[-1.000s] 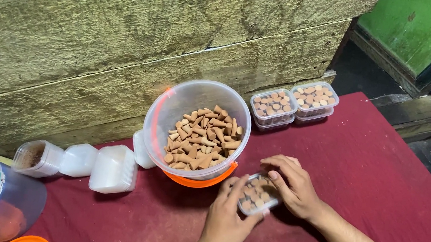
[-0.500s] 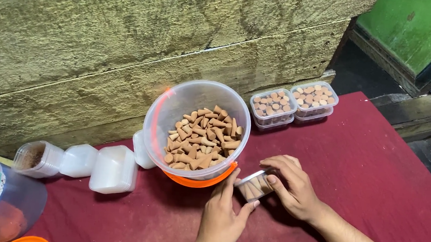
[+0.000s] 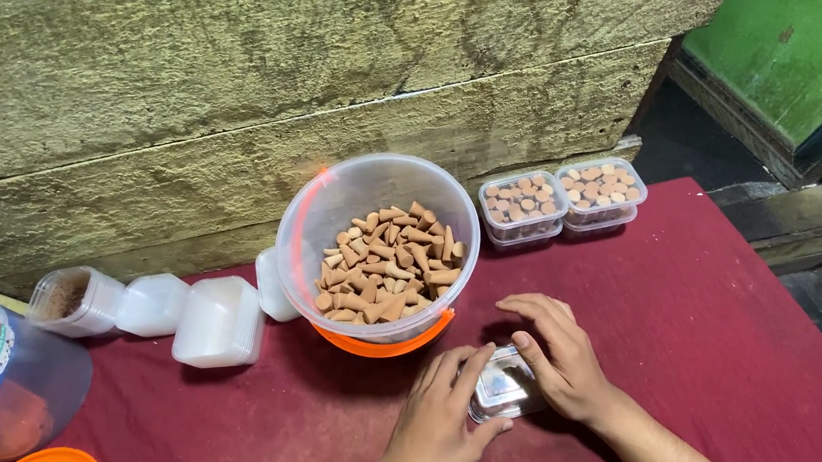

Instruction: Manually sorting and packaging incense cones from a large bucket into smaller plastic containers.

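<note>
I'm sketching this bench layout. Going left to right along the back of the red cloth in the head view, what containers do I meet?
Blue-topped jar → tipped cup of powder → white lidded boxes → tub of cones → two filled clear boxes.

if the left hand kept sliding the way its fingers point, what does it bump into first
Probably the clear bucket of cones: the left hand points up and slightly right from the small clear box, towards the bucket's orange base; depth is hard to judge.

small box point(image 3: 504, 391): contents hidden under my fingers point(image 3: 464, 372)
blue-lidded jar point(image 3: 2, 382): cut off at left edge
</note>
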